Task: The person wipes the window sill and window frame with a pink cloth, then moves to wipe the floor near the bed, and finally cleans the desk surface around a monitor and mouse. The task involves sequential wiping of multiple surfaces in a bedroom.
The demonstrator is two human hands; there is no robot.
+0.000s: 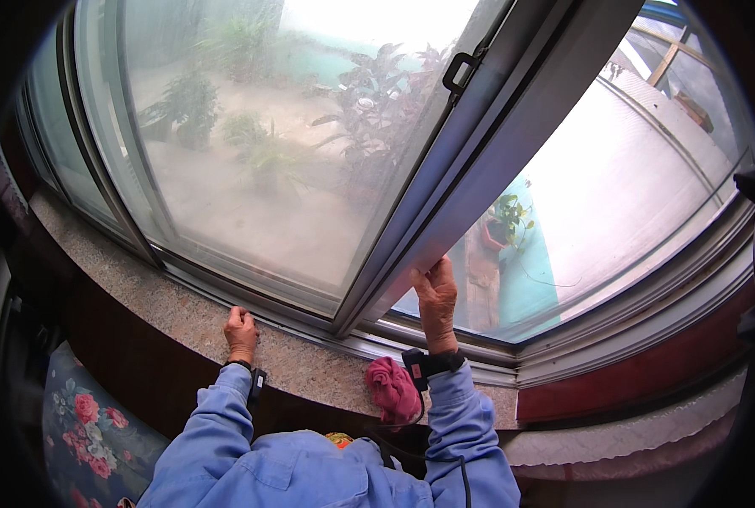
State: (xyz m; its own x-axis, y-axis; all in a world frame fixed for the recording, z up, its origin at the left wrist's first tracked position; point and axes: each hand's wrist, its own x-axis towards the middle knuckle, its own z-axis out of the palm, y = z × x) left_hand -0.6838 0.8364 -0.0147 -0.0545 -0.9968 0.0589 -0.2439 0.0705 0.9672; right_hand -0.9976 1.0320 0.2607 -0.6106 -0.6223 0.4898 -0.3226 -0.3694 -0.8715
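My right hand [438, 305] grips the edge of a sliding window's aluminium frame [409, 244] near its lower end, thumb on the near face. Down on the speckled stone sill [180, 311], close to the window track [275, 320], rests my left hand [241, 335] with its fingers curled in; nothing shows in it. A black latch handle [460, 73] sits higher up on the frame. The large glass pane [256, 190] left of it looks hazy. Below my right wrist, a crumpled dark pink cloth [391, 388] lies at the sill's front edge.
Right of the frame, the window gap shows a potted plant [509, 219] and a white wall [625, 184]. A floral-covered seat or cushion [91, 425] stands at the lower left. Pale lace-edged fabric [631, 413] hangs at the lower right. A cable [465, 479] runs along my right sleeve.
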